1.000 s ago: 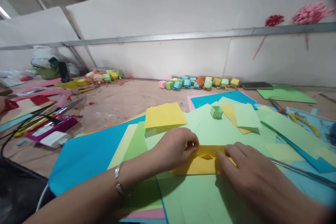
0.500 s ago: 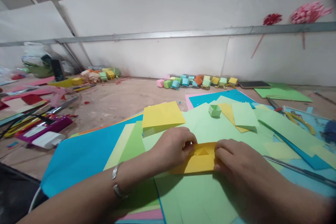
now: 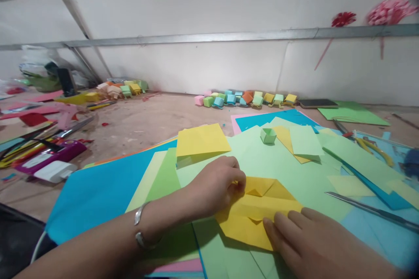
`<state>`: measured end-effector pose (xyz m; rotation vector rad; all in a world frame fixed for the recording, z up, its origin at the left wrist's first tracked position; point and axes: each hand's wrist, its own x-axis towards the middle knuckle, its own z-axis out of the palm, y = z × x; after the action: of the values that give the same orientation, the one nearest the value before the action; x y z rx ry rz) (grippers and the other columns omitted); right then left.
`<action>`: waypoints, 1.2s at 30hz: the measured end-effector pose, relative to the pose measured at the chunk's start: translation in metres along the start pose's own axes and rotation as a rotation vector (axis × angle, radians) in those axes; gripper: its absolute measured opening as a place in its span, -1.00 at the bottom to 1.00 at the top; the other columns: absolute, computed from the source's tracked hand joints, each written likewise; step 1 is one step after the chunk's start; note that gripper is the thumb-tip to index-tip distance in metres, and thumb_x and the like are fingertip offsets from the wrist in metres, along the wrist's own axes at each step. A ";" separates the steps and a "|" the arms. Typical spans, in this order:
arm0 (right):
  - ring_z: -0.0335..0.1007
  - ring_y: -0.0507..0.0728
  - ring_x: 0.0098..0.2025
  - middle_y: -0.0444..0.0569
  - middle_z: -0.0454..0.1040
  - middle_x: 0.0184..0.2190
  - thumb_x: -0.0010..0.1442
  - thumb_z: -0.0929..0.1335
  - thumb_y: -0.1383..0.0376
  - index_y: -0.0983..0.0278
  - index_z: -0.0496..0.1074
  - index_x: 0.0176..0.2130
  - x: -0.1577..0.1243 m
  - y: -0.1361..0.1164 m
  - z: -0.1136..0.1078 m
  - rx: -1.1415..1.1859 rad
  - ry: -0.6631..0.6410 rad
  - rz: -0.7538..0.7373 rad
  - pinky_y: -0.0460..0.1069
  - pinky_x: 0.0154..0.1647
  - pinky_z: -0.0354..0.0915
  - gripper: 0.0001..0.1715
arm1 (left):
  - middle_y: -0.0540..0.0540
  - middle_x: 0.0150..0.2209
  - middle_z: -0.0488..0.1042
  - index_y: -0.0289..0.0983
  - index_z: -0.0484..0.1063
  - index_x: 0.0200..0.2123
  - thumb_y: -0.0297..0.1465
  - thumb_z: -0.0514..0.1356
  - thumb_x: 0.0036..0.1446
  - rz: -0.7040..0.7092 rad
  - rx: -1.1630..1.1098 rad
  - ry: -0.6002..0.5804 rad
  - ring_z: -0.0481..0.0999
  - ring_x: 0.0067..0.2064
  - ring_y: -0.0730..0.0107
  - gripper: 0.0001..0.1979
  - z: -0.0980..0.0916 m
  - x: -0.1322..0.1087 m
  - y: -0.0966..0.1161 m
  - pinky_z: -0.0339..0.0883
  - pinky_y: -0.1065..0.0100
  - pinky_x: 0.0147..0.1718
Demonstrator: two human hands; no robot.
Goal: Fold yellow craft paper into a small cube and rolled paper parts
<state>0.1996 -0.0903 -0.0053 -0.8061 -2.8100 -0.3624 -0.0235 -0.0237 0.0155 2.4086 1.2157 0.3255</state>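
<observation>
A sheet of folded yellow paper [image 3: 262, 207] lies opened out in front of me, with creases and small triangular flaps along its middle. My left hand [image 3: 218, 185] pinches its left side, fingers curled closed and partly hiding that edge. At the lower right edge, my right hand [image 3: 304, 237] grips the same sheet with fingers bent over it. Beneath is a light green sheet [image 3: 229, 250]. Just beyond my hands sits a small green folded paper box [image 3: 268, 136]. A stack of yellow paper squares [image 3: 203, 140] is left of that box.
A craft knife [image 3: 369, 210] lies to the right, near yellow-handled pliers [image 3: 375, 150]. Blue paper [image 3: 98, 187] spreads leftward. Several folded paper figures [image 3: 231, 98] line the wall, beside a dark phone [image 3: 318, 103]. A purple device with a white plug [image 3: 55, 171] is at left.
The yellow paper has opened from a narrow folded strip into a wider shape. My right hand has moved down and right with its edge; my left hand stays nearly in place.
</observation>
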 end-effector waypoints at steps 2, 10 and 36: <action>0.27 0.07 -0.53 -0.13 0.41 -0.48 0.09 0.32 0.39 0.23 0.32 -0.34 0.000 0.001 -0.002 0.020 -0.016 -0.003 0.00 -0.53 0.02 -0.93 | -0.09 -0.29 0.42 -0.26 0.51 -0.47 -0.61 0.16 0.04 -0.022 -0.042 -0.051 0.41 -0.22 0.29 -0.81 -0.005 -0.002 0.003 0.29 0.35 -0.28; 0.30 0.07 -0.54 -0.16 0.42 -0.51 0.07 0.36 0.29 0.19 0.36 -0.24 0.004 0.002 -0.015 0.084 -0.047 0.033 -0.01 -0.51 0.06 -0.83 | -0.07 -0.15 0.31 -0.23 0.44 -0.28 -0.28 0.51 -0.25 -0.078 -0.038 -0.206 0.30 -0.10 0.17 -0.55 -0.014 -0.008 0.011 0.26 0.31 -0.23; 0.27 0.06 -0.48 -0.08 0.39 -0.50 0.21 0.22 0.43 0.18 0.52 -0.16 0.030 0.040 0.014 0.414 -0.107 0.258 -0.08 -0.49 0.02 -0.66 | -0.06 -0.17 0.30 -0.24 0.44 -0.27 -0.23 0.50 -0.25 -0.076 -0.044 -0.213 0.28 -0.14 0.17 -0.53 -0.009 -0.007 0.007 0.20 0.33 -0.28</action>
<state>0.1949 -0.0389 -0.0036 -1.0881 -2.6811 0.3005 -0.0262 -0.0305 0.0270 2.2856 1.1866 0.0696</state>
